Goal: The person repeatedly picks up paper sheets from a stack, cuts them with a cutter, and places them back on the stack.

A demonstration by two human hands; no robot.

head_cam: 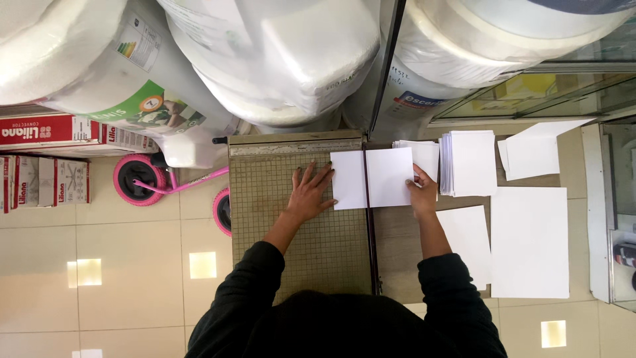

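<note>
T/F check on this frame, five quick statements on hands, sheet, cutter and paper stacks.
1. The left hand lies flat on the gridded cutter board, fingers spread. True.
2. The right hand holds a pair of scissors. False: it rests on the right edge of the white sheet, no tool in it.
3. The white sheet lies across the cutter's blade arm. True.
4. The paper stack sits left of the cutter. False: it is right of the right hand, on the wooden table.
5. The pink wheeled toy stands on the table. False: it is on the tiled floor, left of the cutter.
</note>
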